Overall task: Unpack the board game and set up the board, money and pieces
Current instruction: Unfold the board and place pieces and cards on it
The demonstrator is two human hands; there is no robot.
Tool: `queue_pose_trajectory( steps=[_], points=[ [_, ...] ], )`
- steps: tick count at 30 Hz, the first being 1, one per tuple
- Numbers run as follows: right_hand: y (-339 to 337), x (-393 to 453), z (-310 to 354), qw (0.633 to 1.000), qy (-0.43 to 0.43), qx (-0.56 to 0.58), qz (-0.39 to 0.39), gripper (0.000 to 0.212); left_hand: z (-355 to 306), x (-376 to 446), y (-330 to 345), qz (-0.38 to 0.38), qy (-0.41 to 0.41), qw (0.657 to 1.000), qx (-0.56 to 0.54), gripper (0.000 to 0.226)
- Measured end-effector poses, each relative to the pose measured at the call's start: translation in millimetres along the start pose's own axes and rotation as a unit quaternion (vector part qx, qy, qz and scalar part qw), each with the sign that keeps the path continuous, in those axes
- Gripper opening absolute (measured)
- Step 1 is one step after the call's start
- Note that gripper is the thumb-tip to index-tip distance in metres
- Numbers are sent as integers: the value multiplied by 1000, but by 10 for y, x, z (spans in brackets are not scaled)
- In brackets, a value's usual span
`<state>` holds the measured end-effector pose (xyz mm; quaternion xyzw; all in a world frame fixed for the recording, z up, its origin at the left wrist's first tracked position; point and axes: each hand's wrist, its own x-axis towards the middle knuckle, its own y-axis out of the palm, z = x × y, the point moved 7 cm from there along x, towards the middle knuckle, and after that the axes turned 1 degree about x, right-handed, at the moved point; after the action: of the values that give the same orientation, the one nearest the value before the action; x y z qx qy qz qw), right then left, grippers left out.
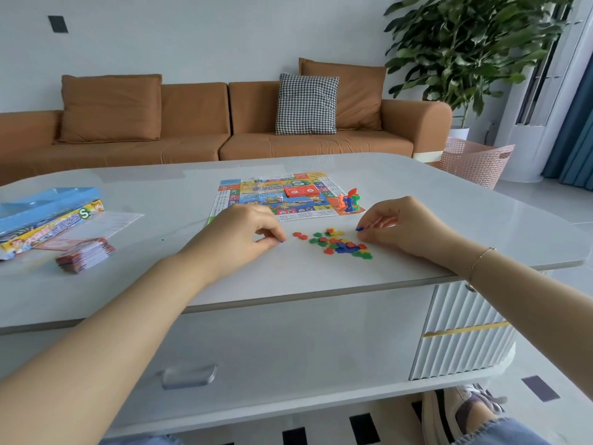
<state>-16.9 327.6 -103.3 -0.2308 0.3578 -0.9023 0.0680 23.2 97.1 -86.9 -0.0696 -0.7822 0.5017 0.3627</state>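
Left hand (247,231): fingers curled, pinching a small blue chip (281,241) on the table (449,220).
Right hand (398,224): pinching another blue chip (359,229).
Chip pile (340,245): between the hands, mixed colours.
Game board (256,195): unfolded behind, carrying the red cards (300,191), the die (280,198) and the pawns (349,200).
Money stack (85,254): left, near the box (48,216).

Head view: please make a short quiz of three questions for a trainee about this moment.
1. True or false: the white die lies on the game board.
2. What does the right hand pinch? A) a blue token B) the die C) a card
3. On which side of the table is the game box?

Key: 1 true. 2 A, the blue token, above the pile of coloured tokens. 3 The left side.
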Motion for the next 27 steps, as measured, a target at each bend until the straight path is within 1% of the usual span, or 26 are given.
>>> queue_pose_trajectory(
  steps=[4, 7, 10, 13, 17, 19, 22, 24, 27],
  points=[
    [25, -2, 91, 1000, -25, -2, -8, 11, 59, -74, 6, 4, -11, 1000, 6, 13],
    [126, 5, 302, 997, -70, -19, 19, 8, 83, -66, -39, -18, -10, 1000, -5, 14],
    [281, 45, 545, 987, -129, -79, 50, 9, 136, -69, -97, -44, -8, 999, 0, 17],
    [403, 96, 642, 983, -149, -89, 52, 12, 203, -98, -115, -57, -21, 998, -6, 18],
    [373, 123, 573, 985, -139, -96, 41, 14, 160, -91, -81, -58, -18, 998, -11, 21],
    [231, 131, 485, 988, -121, -98, 12, 12, 42, -65, -35, -51, 6, 999, -3, 21],
    [15, 119, 277, 994, -73, -79, -27, 9, -171, -12, 81, -26, 50, 998, 8, 25],
    [-30, 103, 138, 996, -47, -74, -29, 8, -214, 9, 151, -7, 60, 998, 28, 27],
    [18, 86, -4, 996, -25, -80, -14, 7, -131, -4, 183, 10, 42, 998, 47, 27]
  ],
)
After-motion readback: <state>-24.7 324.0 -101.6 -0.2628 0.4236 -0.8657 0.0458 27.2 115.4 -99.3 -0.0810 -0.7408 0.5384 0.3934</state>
